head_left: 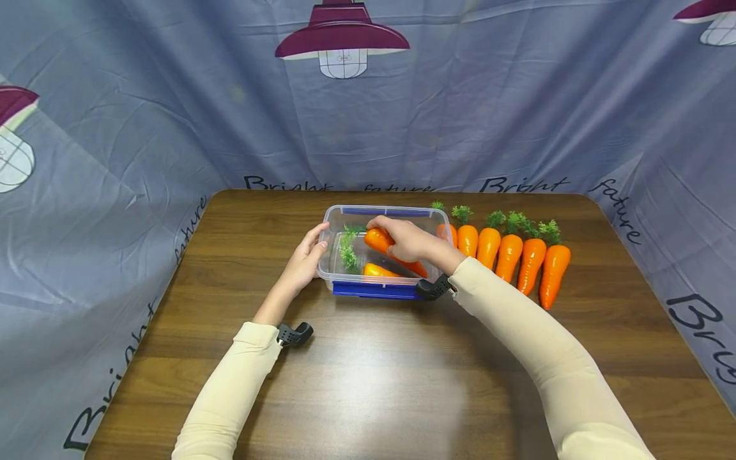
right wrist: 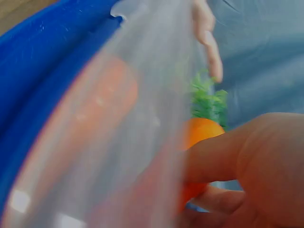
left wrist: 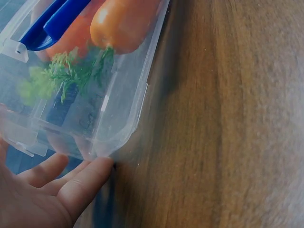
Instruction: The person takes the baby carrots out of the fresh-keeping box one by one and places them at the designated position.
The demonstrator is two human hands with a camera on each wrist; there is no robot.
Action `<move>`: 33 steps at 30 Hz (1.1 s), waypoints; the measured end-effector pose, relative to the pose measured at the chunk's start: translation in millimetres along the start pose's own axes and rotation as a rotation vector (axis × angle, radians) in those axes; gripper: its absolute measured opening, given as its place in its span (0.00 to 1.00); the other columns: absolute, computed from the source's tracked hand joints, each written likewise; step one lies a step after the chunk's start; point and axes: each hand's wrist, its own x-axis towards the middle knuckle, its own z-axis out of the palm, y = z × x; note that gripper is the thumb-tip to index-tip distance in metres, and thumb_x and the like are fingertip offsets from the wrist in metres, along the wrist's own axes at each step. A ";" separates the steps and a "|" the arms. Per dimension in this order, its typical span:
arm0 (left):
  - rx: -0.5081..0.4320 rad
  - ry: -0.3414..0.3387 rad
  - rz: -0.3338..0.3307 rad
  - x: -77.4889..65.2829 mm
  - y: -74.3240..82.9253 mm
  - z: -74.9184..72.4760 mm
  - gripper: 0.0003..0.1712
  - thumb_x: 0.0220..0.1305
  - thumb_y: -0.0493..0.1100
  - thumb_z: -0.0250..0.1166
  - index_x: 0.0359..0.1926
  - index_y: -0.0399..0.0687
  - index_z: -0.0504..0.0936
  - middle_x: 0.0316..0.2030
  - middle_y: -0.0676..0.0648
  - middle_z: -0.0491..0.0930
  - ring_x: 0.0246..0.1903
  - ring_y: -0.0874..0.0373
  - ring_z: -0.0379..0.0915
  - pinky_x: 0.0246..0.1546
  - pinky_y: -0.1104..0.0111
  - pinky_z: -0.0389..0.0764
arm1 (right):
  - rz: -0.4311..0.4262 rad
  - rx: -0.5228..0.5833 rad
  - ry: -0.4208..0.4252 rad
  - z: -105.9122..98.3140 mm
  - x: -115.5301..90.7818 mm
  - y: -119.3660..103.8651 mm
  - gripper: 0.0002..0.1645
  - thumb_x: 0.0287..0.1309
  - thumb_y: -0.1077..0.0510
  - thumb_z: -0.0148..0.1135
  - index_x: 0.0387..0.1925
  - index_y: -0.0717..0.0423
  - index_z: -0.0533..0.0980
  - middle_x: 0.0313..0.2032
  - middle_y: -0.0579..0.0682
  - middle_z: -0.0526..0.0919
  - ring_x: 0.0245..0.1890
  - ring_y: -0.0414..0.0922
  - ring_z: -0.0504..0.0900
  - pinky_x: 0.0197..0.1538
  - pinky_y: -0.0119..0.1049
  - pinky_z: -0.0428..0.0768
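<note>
A clear plastic container (head_left: 386,211) with blue side clips stands on the table. My right hand (head_left: 409,239) reaches over its rim and grips an orange carrot (head_left: 379,241) by its thick upper part, fingers and thumb on either side. Another carrot (head_left: 376,271) lies inside along the near wall, and green leafy tops (head_left: 347,249) spread at the container's left end. In the left wrist view, the extended fingers of my left hand (left wrist: 52,194) rest against the container's end wall. The right wrist view shows the held carrot (right wrist: 204,130) partly behind the blurred wall.
To the container's right, several carrots (head_left: 509,252) with green tops lie side by side in a row, the leftmost partly behind the container wall. The brown wooden table (head_left: 356,383) is bordered by a blue printed curtain (head_left: 431,128) at the back and sides.
</note>
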 end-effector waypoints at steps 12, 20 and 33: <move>0.001 -0.005 -0.003 0.4 -1.2 -0.9 0.29 0.81 0.42 0.43 0.79 0.55 0.55 0.72 0.30 0.62 0.59 0.30 0.73 0.46 0.49 0.88 | 0.125 0.394 0.320 -30.6 -30.3 22.7 0.40 0.67 0.69 0.60 0.75 0.53 0.57 0.66 0.66 0.71 0.58 0.65 0.80 0.55 0.59 0.85; 0.010 -0.005 0.002 -0.1 -0.6 0.6 0.29 0.81 0.42 0.43 0.79 0.55 0.56 0.72 0.30 0.63 0.59 0.30 0.73 0.48 0.47 0.88 | 0.208 0.616 0.412 -40.2 -50.8 38.5 0.42 0.69 0.65 0.59 0.78 0.52 0.53 0.65 0.68 0.69 0.57 0.64 0.80 0.41 0.41 0.88; 0.017 0.004 0.002 0.3 -0.6 -0.3 0.29 0.81 0.42 0.44 0.79 0.55 0.56 0.72 0.30 0.63 0.60 0.31 0.73 0.50 0.45 0.86 | 0.334 0.791 0.468 -50.2 -98.3 75.8 0.43 0.73 0.60 0.55 0.80 0.51 0.44 0.60 0.59 0.69 0.38 0.35 0.81 0.37 0.33 0.89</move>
